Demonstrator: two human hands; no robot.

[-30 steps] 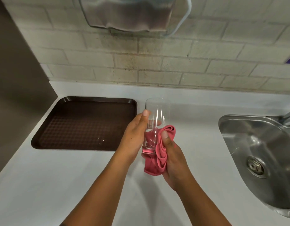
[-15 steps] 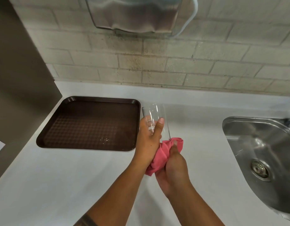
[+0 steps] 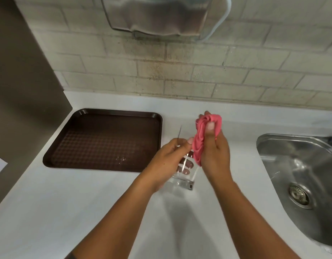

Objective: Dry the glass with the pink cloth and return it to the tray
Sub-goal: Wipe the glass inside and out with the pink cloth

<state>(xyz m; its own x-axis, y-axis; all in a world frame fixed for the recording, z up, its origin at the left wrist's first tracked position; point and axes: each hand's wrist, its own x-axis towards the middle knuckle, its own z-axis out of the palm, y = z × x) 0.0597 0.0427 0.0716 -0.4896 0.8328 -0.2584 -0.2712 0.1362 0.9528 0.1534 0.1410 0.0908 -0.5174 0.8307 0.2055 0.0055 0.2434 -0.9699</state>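
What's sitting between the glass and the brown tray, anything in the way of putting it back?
Nothing visible. The glass is held in the left hand just right of the tray, with only bare counter between, and the tray holds just a few droplets.

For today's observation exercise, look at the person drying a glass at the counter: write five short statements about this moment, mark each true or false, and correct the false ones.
1. The left hand holds the glass. True.
2. The pink cloth lies in the sink. False: it is bunched in the right hand, above the counter; the sink holds no cloth.
3. The glass stands on the brown tray. False: it is held in the air, right of the tray.
4. Nothing stands on the tray. True.
5. The tray is right of the sink. False: it is to the left.
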